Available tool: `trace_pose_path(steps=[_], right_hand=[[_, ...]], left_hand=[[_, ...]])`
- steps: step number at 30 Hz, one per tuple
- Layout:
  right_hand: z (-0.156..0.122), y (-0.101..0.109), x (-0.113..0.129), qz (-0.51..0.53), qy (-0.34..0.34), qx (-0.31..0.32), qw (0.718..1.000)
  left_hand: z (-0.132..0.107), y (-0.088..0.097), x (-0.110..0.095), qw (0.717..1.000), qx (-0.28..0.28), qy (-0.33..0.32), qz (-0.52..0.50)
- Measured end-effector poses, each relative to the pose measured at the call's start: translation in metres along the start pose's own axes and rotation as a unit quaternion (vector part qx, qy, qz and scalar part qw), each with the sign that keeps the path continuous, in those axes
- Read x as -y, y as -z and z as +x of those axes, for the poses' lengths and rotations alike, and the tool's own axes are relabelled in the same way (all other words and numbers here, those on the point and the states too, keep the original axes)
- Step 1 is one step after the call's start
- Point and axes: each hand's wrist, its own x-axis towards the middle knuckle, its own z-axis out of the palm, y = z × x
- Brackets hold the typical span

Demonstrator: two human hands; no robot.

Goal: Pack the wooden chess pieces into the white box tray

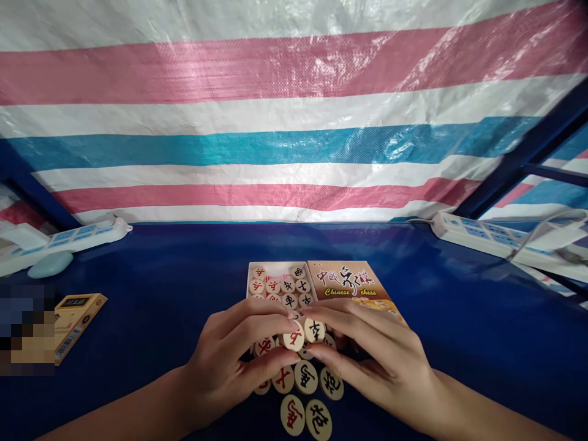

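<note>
An open box (257,269) of round cream Chinese chess pieces lies on a dark blue table (174,275), its lid (349,283) printed "Chinese chess" beside it. My left hand (229,361) is closed, pinching a piece with a red character (293,339). My right hand (372,355) is closed too, pinching a piece with a black character (314,331). Both hands hover over the box's near end, fingertips nearly touching. Several loose pieces (305,398) lie on the table below my hands.
A white power strip (68,236) and a pale blue oval object (49,264) lie at the far left, another power strip (487,236) at the far right. A yellow box (76,321) sits left. A striped pink, white and blue tarp (275,122) hangs behind.
</note>
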Motion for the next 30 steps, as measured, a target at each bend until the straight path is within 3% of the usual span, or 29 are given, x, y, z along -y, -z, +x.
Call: trace_pose_path(steps=[18,24,30], right_hand=[[-0.0001,0.0024,-0.0007,-0.011,0.016,-0.028,0.999],[-0.0014,0.0005,-0.0028,0.036,0.026,-0.026,0.999],[-0.0009,0.0016,-0.0035,0.018,0.035,-0.014,0.999]], left_hand=[[0.0009,-0.0032,-0.0004,0.999,-0.023,0.038,-0.032],[0.0029,0.0004,-0.0009,1.000,-0.005,0.016,0.009],[0.0053,0.0024,-0.0033,0.998,-0.003,0.002,0.061]])
